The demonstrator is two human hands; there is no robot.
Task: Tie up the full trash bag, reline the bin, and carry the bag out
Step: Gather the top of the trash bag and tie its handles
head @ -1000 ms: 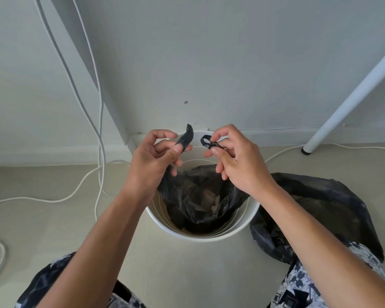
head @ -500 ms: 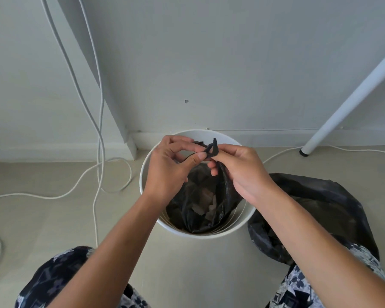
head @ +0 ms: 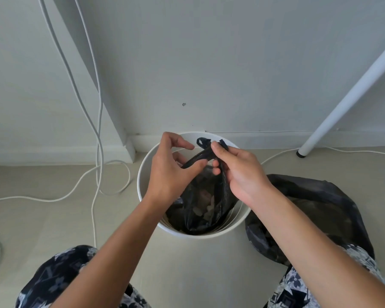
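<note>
The right hand (head: 242,172) pinches the twisted handles (head: 206,152) of a black trash bag (head: 206,207) between thumb and fingers, with two short ends of the plastic poking up past its fingertips. The left hand (head: 168,172) sits just beside it, its thumb pressed against the lower stretch of the same twisted strip, the forefinger curled loosely above and the other fingers tucked behind; whether they close around the plastic is hard to tell. Both hands hover over the mouth of a white bin (head: 147,174).

The bag hangs down inside the bin, thin enough that pale scraps of rubbish show through its side. It fills the middle of the bin and leaves a bare strip of white wall around it.

To the right of the bin, touching its side, a second black bag (head: 320,210) lies crumpled on the floor (head: 42,221). The floor is a smooth pale beige. The bin stands close to a plain pale wall (head: 231,63) with a low skirting board along its foot and a small dark mark above the bin. White cables (head: 98,134) run down the wall at the left and loop over the floor. A white slanted leg (head: 342,103) with a dark foot meets the floor at the right, and another thin cable passes behind it. The person's knees, in dark patterned cloth, show at the bottom corners.
</note>
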